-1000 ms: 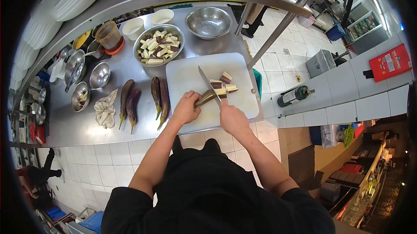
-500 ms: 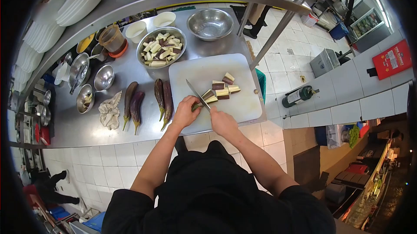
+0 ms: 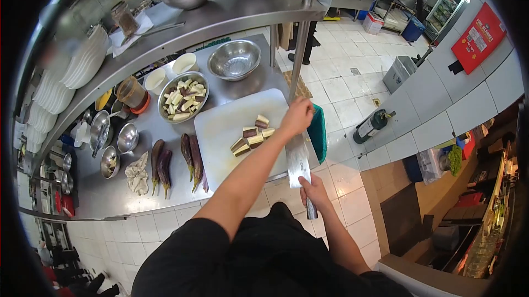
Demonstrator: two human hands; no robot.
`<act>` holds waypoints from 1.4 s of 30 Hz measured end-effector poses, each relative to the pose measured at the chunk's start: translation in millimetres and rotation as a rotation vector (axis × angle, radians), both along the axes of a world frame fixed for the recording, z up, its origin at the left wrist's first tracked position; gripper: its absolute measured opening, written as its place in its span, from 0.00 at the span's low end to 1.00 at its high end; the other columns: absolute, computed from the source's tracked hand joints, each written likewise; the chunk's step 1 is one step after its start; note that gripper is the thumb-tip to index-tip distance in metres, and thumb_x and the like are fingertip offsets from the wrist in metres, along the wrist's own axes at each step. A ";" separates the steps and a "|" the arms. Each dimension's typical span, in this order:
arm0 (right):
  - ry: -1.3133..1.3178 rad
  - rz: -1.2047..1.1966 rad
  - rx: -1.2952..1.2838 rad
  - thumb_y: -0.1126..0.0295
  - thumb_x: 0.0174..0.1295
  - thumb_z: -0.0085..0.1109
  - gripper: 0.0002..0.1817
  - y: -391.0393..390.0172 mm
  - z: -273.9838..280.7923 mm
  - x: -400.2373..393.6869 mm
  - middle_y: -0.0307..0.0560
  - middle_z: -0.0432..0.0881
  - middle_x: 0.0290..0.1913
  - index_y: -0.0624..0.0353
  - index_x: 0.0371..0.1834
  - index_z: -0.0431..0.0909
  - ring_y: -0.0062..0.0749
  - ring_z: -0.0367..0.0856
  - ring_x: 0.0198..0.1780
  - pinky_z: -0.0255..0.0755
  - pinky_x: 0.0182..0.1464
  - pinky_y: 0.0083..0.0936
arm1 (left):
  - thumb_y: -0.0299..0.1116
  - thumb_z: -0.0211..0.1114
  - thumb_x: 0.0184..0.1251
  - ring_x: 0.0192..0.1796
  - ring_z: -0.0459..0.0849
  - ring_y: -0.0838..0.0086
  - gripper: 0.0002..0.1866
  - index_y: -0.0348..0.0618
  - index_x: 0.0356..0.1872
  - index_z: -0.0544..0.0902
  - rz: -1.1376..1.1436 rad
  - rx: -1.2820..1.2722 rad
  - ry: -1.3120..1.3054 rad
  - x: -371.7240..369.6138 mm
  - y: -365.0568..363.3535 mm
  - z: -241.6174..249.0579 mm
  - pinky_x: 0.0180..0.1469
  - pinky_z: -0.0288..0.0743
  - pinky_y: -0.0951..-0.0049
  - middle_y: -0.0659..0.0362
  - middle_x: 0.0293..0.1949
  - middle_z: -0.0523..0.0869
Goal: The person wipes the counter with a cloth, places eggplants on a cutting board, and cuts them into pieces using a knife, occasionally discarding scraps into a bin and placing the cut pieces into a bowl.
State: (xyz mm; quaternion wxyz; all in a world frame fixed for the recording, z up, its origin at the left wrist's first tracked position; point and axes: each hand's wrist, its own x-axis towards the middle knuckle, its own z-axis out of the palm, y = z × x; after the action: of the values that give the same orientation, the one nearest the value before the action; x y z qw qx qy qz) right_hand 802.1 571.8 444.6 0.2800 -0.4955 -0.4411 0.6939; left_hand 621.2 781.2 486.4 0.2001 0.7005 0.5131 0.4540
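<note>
My right hand [image 3: 316, 191] grips the handle of a broad-bladed cleaver [image 3: 298, 166], held flat past the board's right edge. My left hand [image 3: 298, 116] reaches across to the right, near the rim of a green bin [image 3: 318, 137]; its fingers are curled and what they hold, if anything, is hidden. Cut eggplant chunks [image 3: 254, 138] lie grouped on the white cutting board [image 3: 220, 115], partly behind my left forearm. Two whole eggplants [image 3: 191, 156] rest beside the board's left edge, with two more eggplants [image 3: 161, 164] further left.
A steel bowl [image 3: 165, 116] full of eggplant chunks stands behind the board, near an empty steel bowl [image 3: 234, 61]. A crumpled cloth [image 3: 137, 174] and small metal bowls are at left. A shelf [image 3: 220, 24] with a post [image 3: 302, 49] overhangs the table.
My left hand has left the board and swung right to the green bin. My right hand has drawn the cleaver off the chunks, right and toward me. The view has shifted right.
</note>
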 end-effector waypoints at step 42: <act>-0.266 0.168 0.276 0.61 0.87 0.54 0.15 84.7 78.4 -255.7 0.40 0.75 0.18 0.64 0.55 0.78 0.28 0.74 0.13 0.70 0.19 0.31 | 0.65 0.52 0.86 0.89 0.60 0.48 0.36 0.57 0.84 0.74 0.649 -0.166 0.721 -416.7 -35.8 -18.4 0.82 0.52 0.25 0.54 0.86 0.71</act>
State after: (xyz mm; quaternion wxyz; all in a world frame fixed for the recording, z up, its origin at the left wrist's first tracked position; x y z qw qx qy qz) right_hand 546.4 656.6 523.0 0.2257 -0.5014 -0.6046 0.5764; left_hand 204.5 745.4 468.0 -0.0868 0.5987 0.7758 0.1793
